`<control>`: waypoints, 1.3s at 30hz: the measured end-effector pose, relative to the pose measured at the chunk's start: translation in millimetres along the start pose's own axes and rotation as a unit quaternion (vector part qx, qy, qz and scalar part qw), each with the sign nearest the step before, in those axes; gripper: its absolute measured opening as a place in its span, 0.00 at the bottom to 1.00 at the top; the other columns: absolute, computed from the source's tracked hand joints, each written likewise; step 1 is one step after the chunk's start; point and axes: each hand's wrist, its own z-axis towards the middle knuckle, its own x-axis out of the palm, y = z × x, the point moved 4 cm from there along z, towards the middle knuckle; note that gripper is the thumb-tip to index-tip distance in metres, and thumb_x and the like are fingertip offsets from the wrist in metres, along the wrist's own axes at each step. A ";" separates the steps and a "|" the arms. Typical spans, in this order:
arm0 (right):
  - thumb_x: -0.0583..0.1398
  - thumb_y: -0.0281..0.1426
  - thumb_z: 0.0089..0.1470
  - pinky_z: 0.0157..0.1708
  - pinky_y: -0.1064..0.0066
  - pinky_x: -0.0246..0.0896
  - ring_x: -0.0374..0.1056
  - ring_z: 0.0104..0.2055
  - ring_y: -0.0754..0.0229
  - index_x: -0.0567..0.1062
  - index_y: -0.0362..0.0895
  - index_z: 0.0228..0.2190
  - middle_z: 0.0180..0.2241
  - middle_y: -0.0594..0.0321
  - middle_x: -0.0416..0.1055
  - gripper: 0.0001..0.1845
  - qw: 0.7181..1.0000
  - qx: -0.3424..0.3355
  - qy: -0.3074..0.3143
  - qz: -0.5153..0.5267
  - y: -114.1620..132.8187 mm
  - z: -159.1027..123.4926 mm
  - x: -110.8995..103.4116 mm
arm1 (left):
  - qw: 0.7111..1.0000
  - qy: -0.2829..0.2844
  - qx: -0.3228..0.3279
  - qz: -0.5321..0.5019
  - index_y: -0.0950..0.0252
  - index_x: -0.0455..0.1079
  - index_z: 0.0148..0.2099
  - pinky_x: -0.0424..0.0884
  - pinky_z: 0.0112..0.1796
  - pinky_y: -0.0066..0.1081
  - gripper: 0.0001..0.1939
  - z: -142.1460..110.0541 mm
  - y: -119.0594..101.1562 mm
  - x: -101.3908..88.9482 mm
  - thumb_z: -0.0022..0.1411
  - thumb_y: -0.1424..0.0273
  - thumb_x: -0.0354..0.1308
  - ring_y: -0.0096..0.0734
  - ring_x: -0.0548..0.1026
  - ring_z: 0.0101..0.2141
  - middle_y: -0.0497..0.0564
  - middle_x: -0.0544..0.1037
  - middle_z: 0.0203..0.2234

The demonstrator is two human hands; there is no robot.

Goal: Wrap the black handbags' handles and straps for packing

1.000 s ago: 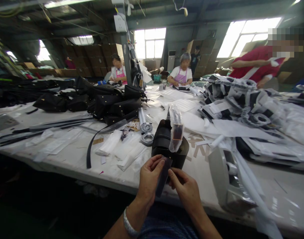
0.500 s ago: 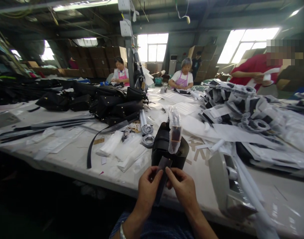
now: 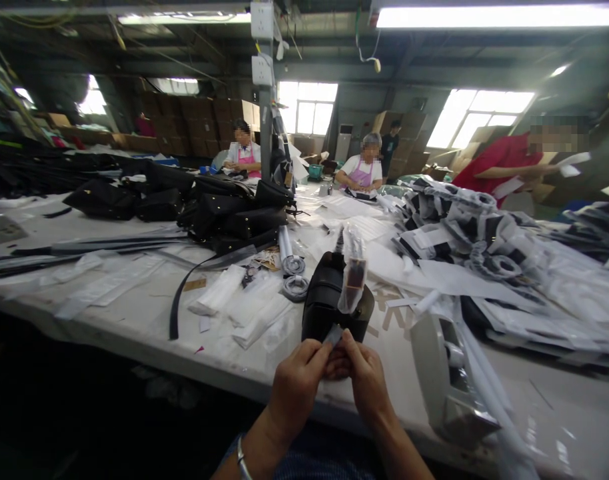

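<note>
A black bag (image 3: 320, 303) stands at the table's front edge, just beyond my hands. Over its top lies a handle or strap wrapped in clear plastic (image 3: 353, 280). My left hand (image 3: 295, 381) is closed, thumb and fingers pinching a dark strap (image 3: 333, 335) close against the bag's near side. From the other side my right hand (image 3: 365, 377) pinches the same strap, its thumb near the strap's end and its fingers curled beneath. Most of the strap is hidden by my fingers, and whether it joins the bag I cannot tell.
Clear plastic sleeves (image 3: 259, 313) and wrapped coils (image 3: 295, 287) lie left of the bag. Black bags (image 3: 214, 213) are heaped behind them. A grey tape dispenser (image 3: 442, 373) stands at right, before a pile of wrapped straps (image 3: 499, 233). Several people work across the table.
My hands have come closer together, and less of the strap shows between them; its long hanging part is out of sight. The whole view has shifted slightly.
</note>
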 end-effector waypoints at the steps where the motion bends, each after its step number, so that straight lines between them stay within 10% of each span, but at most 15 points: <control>1: 0.63 0.51 0.51 0.19 0.71 0.67 0.70 0.19 0.59 0.76 0.40 0.21 0.18 0.60 0.73 0.25 1.000 -0.007 -0.002 -0.021 1.9 -0.8 0.4 | 1.000 0.006 0.008 0.003 0.55 0.77 0.52 0.73 0.37 0.26 0.15 0.5 -1.4 -1.4 0.66 0.71 0.55 0.34 0.77 0.34 0.53 0.78 0.32; 12: 0.62 0.49 0.52 0.17 0.75 0.53 0.58 0.14 0.66 0.70 0.42 0.15 0.11 0.67 0.64 0.26 0.996 -0.028 -0.046 -0.072 5.3 -2.4 -3.4 | 0.993 0.091 -0.024 -0.076 0.56 0.75 0.55 0.73 0.47 0.30 0.18 -60.4 -4.9 -9.3 0.65 0.73 0.55 0.40 0.80 0.43 0.56 0.82 0.43; 18: 0.63 0.50 0.51 0.17 0.75 0.51 0.58 0.16 0.67 0.71 0.41 0.15 0.14 0.66 0.66 0.27 0.994 -0.034 -0.032 -0.100 5.2 0.0 -6.0 | 0.950 -0.099 -0.265 -0.133 0.63 0.77 0.41 0.71 0.25 0.25 0.13 -52.4 7.2 -55.5 0.61 0.60 0.61 0.30 0.74 0.22 0.51 0.79 0.26; 23: 0.61 0.49 0.53 0.15 0.75 0.48 0.55 0.15 0.67 0.69 0.43 0.14 0.12 0.68 0.61 0.27 0.990 -0.059 -0.026 -0.122 4.6 4.4 -2.1 | 0.889 0.019 -0.321 -0.327 0.67 0.72 0.40 0.75 0.36 0.31 0.19 -3.5 6.2 -6.7 0.57 0.55 0.63 0.35 0.78 0.34 0.55 0.79 0.33; 29: 0.63 0.46 0.52 0.18 0.75 0.51 0.60 0.18 0.66 0.75 0.42 0.16 0.15 0.67 0.67 0.23 0.978 -0.100 -0.063 -0.172 15.6 2.3 -7.2 | 0.855 0.017 -0.379 -0.354 0.67 0.70 0.41 0.56 0.17 0.19 0.23 2.9 5.6 25.6 0.49 0.57 0.69 0.20 0.66 0.19 0.45 0.73 0.23; 33: 0.61 0.43 0.56 0.25 0.73 0.59 0.66 0.22 0.62 0.78 0.44 0.21 0.19 0.64 0.72 0.19 0.939 -0.160 -0.141 -0.269 40.7 -22.3 -50.1 | 0.869 0.001 -0.394 -0.299 0.67 0.71 0.44 0.55 0.18 0.20 0.26 0.9 14.8 24.5 0.47 0.58 0.70 0.21 0.68 0.21 0.48 0.77 0.29; 39: 0.57 0.43 0.55 0.58 0.52 0.55 0.65 0.56 0.44 0.79 0.43 0.40 0.51 0.49 0.73 0.20 0.766 -0.199 -0.381 -0.478 53.8 -68.2 -180.8 | 0.881 -0.023 -0.380 -0.281 0.65 0.72 0.43 0.65 0.25 0.24 0.25 -1.4 22.4 26.7 0.46 0.57 0.71 0.32 0.75 0.29 0.52 0.80 0.36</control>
